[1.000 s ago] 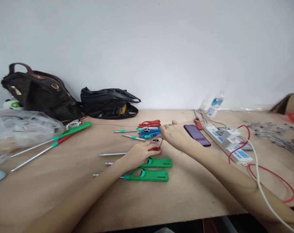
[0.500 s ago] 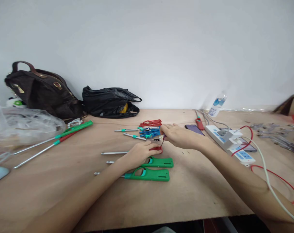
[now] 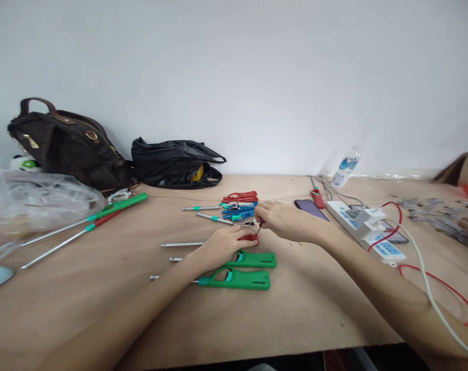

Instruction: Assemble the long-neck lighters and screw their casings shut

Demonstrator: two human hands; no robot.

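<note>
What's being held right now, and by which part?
The right hand grips a screwdriver by its reddish handle; the left hand holds a red lighter by its handle.

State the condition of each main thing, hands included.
left hand: resting on the red lighter
right hand: gripping the red-handled tool
red lighter: partly covered
red-handled tool: tilted
nearest green lighter: lying flat
black plastic bag: partly open
power strip: adapter plugged in
left phone: face up
</note>
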